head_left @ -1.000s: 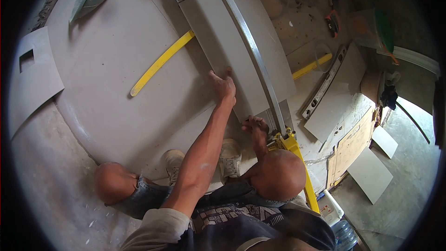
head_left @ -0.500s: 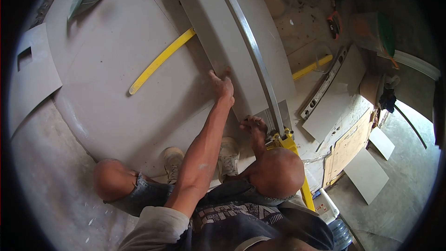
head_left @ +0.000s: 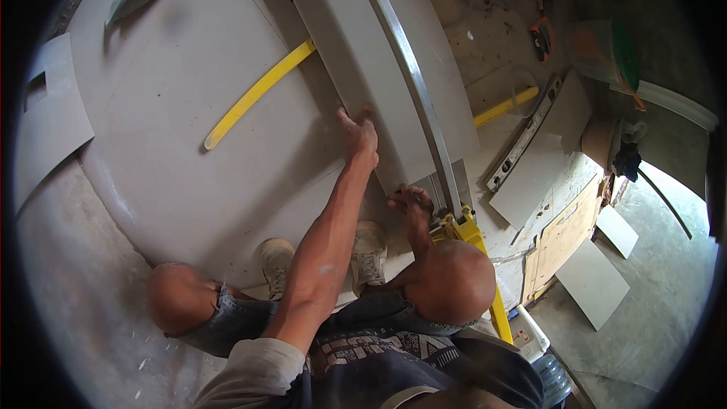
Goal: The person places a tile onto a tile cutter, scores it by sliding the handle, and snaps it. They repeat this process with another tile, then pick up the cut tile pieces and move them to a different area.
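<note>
A long grey tile point(head_left: 356, 60) lies on a manual tile cutter, under its steel rail point(head_left: 413, 76). My left hand point(head_left: 359, 136) rests flat on the tile's left edge, fingers spread. My right hand point(head_left: 410, 204) is at the tile's near end, beside the rail, fingers curled on the tile's corner by the cutter's yellow handle point(head_left: 473, 242). I am crouched, with my knees and shoes below the cutter.
A yellow arm point(head_left: 254, 98) of the cutter sticks out left, another point(head_left: 503, 108) right. A spirit level point(head_left: 526, 136) and loose tiles point(head_left: 594, 276) lie to the right. A notched tile point(head_left: 49, 117) lies at left. A water bottle point(head_left: 556, 382) stands at bottom right.
The view has shifted slightly; my hands stay on the tile, the left one a little higher in the frame.
</note>
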Available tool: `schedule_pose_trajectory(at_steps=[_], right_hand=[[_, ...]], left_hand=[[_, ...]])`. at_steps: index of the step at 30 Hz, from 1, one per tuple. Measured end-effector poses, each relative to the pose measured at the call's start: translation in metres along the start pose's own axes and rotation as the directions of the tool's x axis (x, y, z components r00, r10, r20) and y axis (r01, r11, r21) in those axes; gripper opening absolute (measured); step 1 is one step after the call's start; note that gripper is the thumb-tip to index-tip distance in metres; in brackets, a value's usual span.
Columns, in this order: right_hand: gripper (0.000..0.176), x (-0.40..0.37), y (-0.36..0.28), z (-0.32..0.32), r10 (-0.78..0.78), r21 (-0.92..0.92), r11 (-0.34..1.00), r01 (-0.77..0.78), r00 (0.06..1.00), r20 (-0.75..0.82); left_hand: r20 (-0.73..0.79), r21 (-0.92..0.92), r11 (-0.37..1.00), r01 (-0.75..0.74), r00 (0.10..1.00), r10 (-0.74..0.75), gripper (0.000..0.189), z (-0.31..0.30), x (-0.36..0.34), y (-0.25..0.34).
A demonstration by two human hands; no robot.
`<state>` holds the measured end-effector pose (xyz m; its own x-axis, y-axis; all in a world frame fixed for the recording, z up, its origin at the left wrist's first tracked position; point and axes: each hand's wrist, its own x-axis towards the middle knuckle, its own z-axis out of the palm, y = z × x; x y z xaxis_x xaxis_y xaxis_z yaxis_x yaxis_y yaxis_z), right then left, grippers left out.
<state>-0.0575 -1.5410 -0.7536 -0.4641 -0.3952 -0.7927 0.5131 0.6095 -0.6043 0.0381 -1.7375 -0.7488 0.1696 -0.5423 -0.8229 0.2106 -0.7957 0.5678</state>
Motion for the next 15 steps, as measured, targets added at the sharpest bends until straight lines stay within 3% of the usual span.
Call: schedule_pose_trajectory(at_steps=[3,5,8,9,11,13,15], right_hand=[[0.010,0.000,0.006,-0.005,0.006,-0.010,1.000,-0.006,1.000,-0.013],[0.010,0.002,0.002,-0.002,-0.004,-0.020,1.000,0.004,1.000,0.002],[0.020,0.013,0.029,-0.019,-0.226,0.057,0.974,0.220,0.964,0.142],[0.022,0.005,0.025,-0.015,-0.171,0.039,0.985,0.168,0.981,0.090],[0.024,-0.002,0.005,-0.002,-0.086,0.005,0.996,0.086,0.996,0.027],[0.025,-0.003,-0.002,0.000,-0.020,-0.048,0.999,0.021,1.000,0.020],[0.025,0.000,0.003,-0.003,-0.052,-0.020,0.998,0.052,0.998,0.021]], left_hand=[[-0.030,0.002,0.997,0.082,0.996,-0.082,0.056,0.002,-0.014,0.018],[-0.031,0.067,0.998,0.006,1.000,-0.004,0.057,0.004,-0.006,0.010],[-0.055,0.041,0.996,-0.080,0.995,0.082,0.060,0.009,0.030,-0.023],[-0.064,0.035,0.996,-0.081,0.994,0.083,0.061,0.004,0.035,-0.044],[-0.076,0.182,0.983,-0.036,0.996,0.051,0.060,0.003,0.027,-0.029],[-0.038,0.118,0.993,0.030,0.999,-0.026,0.057,0.004,-0.001,0.002],[-0.024,0.077,0.996,0.043,0.999,-0.042,0.055,0.004,-0.005,0.000]])
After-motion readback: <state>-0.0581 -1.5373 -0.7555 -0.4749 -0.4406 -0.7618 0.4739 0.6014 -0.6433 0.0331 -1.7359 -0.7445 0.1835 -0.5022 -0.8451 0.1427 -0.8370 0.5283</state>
